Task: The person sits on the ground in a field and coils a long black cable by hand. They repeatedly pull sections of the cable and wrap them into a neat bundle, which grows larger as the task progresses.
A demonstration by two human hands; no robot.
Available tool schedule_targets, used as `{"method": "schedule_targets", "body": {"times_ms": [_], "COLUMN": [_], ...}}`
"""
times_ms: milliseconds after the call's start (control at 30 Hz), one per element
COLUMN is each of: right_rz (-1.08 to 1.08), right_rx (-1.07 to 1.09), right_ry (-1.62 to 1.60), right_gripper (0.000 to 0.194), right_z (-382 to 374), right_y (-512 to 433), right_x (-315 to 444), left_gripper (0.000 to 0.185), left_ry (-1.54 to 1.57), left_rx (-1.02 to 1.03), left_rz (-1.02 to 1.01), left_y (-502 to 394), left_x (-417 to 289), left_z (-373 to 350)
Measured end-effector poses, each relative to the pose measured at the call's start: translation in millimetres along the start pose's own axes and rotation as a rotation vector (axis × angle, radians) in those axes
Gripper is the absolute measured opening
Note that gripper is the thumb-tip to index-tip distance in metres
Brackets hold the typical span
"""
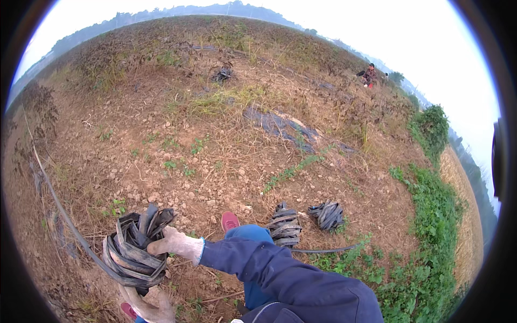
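Note:
My right hand (173, 244), in a soiled pale knit glove with a blue-edged cuff, grips a coiled bundle of flat black plastic tape (135, 250), perhaps drip tape, its thumb across the near side. Below the bundle is my left hand (149, 307), also in a pale glove. Its fingers reach to the bundle's underside and its thumb stands apart; whether they grip is hidden. A long strip of the tape (66, 216) runs from the bundle's lower left to the upper left. Two more bundles, one long (284, 226) and one rounder (327, 215), lie on the soil to the right.
Another bundle (222, 74) lies farther off. Torn black plastic film (282, 125) is partly buried ahead. A loose strip (325, 249) lies beside green weeds (430, 226) at right. A person (369, 76) is low down in the distance. Dry stalks and clods cover the ground.

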State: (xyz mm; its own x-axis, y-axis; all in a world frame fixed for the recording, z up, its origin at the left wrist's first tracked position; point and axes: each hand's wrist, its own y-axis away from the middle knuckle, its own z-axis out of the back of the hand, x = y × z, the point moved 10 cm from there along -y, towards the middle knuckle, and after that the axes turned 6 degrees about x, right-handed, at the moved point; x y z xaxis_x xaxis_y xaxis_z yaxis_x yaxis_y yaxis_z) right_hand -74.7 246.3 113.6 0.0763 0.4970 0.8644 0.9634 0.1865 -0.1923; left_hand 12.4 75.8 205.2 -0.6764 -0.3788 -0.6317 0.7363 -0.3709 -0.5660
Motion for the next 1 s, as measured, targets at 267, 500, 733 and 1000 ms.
{"method": "schedule_targets", "body": {"times_ms": [267,500,733,1000], "right_rz": [-0.036,-0.218,-0.33,-0.219], "right_rx": [-0.168,-0.189,-0.054,0.1], "right_ry": [-0.293,-0.2,-0.071,-0.014], "right_gripper": [0.046,0.027,0.035,0.045], "right_z": [21.5,25.9,7.4,-9.9], "right_y": [6.3,17.1,24.4,0.0], "right_x": [-14.6,-23.8,-31.6,-26.3], "left_gripper": [0.024,0.072,0.055,0.073], "left_ry": [0.372,0.567,0.822,1.294], "left_rx": [0.048,-0.457,-0.188,0.257], "left_rz": [0.186,0.456,0.697,0.895], "left_y": [-16.0,0.2,16.1,53.3], "left_x": [40.6,132.5,195.7,232.0], "left_z": [20.6,76.7,37.3,-20.1]}}
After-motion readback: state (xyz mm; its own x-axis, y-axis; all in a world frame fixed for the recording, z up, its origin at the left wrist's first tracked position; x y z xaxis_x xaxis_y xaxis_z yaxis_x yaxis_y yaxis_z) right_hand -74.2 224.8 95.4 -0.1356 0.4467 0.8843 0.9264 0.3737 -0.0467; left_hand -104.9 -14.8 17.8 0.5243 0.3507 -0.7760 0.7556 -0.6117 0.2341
